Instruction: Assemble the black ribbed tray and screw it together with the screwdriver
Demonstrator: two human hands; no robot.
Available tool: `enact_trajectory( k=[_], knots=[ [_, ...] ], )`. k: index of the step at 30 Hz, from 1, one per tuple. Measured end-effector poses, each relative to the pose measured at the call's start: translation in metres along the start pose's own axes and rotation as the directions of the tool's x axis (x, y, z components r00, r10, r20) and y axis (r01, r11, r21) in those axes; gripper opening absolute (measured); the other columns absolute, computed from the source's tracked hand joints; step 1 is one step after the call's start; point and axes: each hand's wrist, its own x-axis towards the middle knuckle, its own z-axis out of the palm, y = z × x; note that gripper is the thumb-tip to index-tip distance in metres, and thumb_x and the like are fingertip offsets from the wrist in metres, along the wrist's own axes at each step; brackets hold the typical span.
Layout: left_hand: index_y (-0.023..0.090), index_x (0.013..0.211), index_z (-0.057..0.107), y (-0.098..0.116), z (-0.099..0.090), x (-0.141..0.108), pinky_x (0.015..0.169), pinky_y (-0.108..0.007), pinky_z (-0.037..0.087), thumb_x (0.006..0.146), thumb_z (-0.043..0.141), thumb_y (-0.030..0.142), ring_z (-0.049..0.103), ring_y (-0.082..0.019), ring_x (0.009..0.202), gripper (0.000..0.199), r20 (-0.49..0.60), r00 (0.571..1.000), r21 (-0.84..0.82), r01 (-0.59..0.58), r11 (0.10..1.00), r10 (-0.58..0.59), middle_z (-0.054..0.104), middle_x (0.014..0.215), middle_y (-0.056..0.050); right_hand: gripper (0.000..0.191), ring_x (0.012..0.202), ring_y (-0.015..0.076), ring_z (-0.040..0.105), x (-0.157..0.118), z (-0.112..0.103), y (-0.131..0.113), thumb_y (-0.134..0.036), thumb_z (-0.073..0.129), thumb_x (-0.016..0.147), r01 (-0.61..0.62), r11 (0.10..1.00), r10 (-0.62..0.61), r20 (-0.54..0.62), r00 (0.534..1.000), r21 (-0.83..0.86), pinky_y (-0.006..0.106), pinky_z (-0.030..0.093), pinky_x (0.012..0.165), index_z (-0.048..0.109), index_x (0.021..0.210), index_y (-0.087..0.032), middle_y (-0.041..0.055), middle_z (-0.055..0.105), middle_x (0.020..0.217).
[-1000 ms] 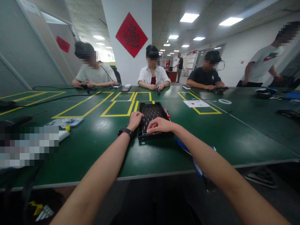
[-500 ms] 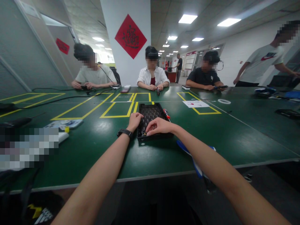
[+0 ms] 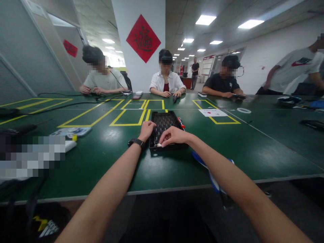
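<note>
A shallow black case [image 3: 165, 119] lies on the green table in front of me, its inside lined with rows of small dark and shiny shapes too fine to name. My left hand [image 3: 147, 130], wearing a black watch, is at the case's left side with curled fingers gripping its rim. Over the near left corner, my right hand [image 3: 173, 135] is closed in a pinch on a small pale piece [image 3: 159, 145] whose kind is unclear. Against the right side of the case lies a red and white handled tool [image 3: 181, 124], partly hidden.
Under my right forearm lies a blue and white object [image 3: 214, 180] at the table edge. A printed paper [image 3: 212, 112] and a white ring [image 3: 243, 110] lie right. A phone-like item [image 3: 83, 131] and cables are left. Several people sit or stand across the table.
The pale piece at my right fingertips now shows more clearly near the case's corner. My left hand stays on the rim. The view has shifted slightly, and the person at far right has moved rightward.
</note>
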Motion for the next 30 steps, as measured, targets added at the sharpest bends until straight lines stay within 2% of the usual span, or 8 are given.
enact_trajectory(
  k=[9, 13, 17, 21, 24, 30],
  knots=[
    [0.016, 0.063, 0.067, -0.001, 0.000, 0.000, 0.073, -0.029, 0.045, 0.069, 0.046, 0.025, 0.061, -0.020, 0.078, 0.023, -0.003, 1.000, 0.005, -0.010, 1.000, 0.010, 0.068, 0.073, -0.006, 0.033, 0.068, 0.0109, 0.061, 0.003, 0.002, 0.008, -0.031, 0.074, 0.065, 0.009, 0.999, -0.009, 0.006, 1.000, 0.030, 0.022, 0.047, 0.065, 0.070, 0.090, -0.009, 0.0061, 0.069, 0.077],
    [0.016, 0.064, 0.067, 0.001, 0.000, -0.001, 0.073, -0.029, 0.046, 0.069, 0.046, 0.025, 0.061, -0.020, 0.077, 0.023, 0.000, 1.000, -0.007, -0.005, 1.000, 0.005, 0.068, 0.074, -0.006, 0.028, 0.072, 0.0119, 0.061, 0.000, 0.003, 0.000, -0.032, 0.070, 0.069, 0.069, 0.988, -0.071, -0.010, 0.997, -0.135, 0.024, 0.047, 0.070, 0.071, 0.089, -0.011, 0.0059, 0.070, 0.081],
    [0.016, 0.064, 0.067, 0.004, -0.001, -0.002, 0.074, -0.029, 0.046, 0.069, 0.047, 0.024, 0.061, -0.020, 0.078, 0.021, 0.001, 1.000, -0.011, 0.010, 1.000, -0.010, 0.069, 0.075, -0.006, 0.023, 0.083, 0.0148, 0.060, -0.001, -0.001, -0.004, -0.033, 0.070, 0.071, 0.154, 0.925, -0.172, -0.020, 0.985, -0.346, 0.028, 0.044, 0.083, 0.073, 0.085, -0.015, 0.0058, 0.070, 0.087],
    [0.016, 0.061, 0.066, 0.004, -0.001, -0.001, 0.074, -0.029, 0.046, 0.069, 0.047, 0.024, 0.060, -0.020, 0.078, 0.022, 0.002, 1.000, -0.001, 0.013, 1.000, -0.013, 0.068, 0.073, -0.006, 0.018, 0.105, 0.0204, 0.054, -0.001, -0.005, -0.001, -0.035, 0.071, 0.071, 0.159, 0.862, -0.174, 0.015, 0.985, -0.480, 0.037, 0.035, 0.100, 0.074, 0.077, -0.017, 0.0094, 0.064, 0.108],
    [0.016, 0.061, 0.066, 0.002, -0.001, 0.000, 0.075, -0.029, 0.045, 0.070, 0.046, 0.024, 0.060, -0.020, 0.078, 0.024, 0.001, 1.000, 0.004, 0.002, 1.000, -0.002, 0.068, 0.073, -0.007, 0.017, 0.118, 0.0232, 0.046, 0.000, -0.005, 0.001, -0.034, 0.069, 0.074, 0.149, 0.837, -0.162, 0.022, 0.987, -0.526, 0.041, 0.029, 0.105, 0.074, 0.075, -0.018, 0.0096, 0.058, 0.123],
    [0.017, 0.062, 0.067, -0.001, 0.000, 0.001, 0.076, -0.029, 0.045, 0.070, 0.047, 0.024, 0.060, -0.020, 0.079, 0.023, 0.004, 1.000, 0.018, 0.012, 1.000, -0.012, 0.069, 0.074, -0.007, 0.019, 0.118, 0.0216, 0.046, 0.000, -0.004, 0.001, -0.034, 0.067, 0.077, 0.156, 0.845, -0.167, 0.024, 0.986, -0.511, 0.039, 0.030, 0.105, 0.074, 0.074, -0.017, 0.0089, 0.058, 0.122]
  ],
)
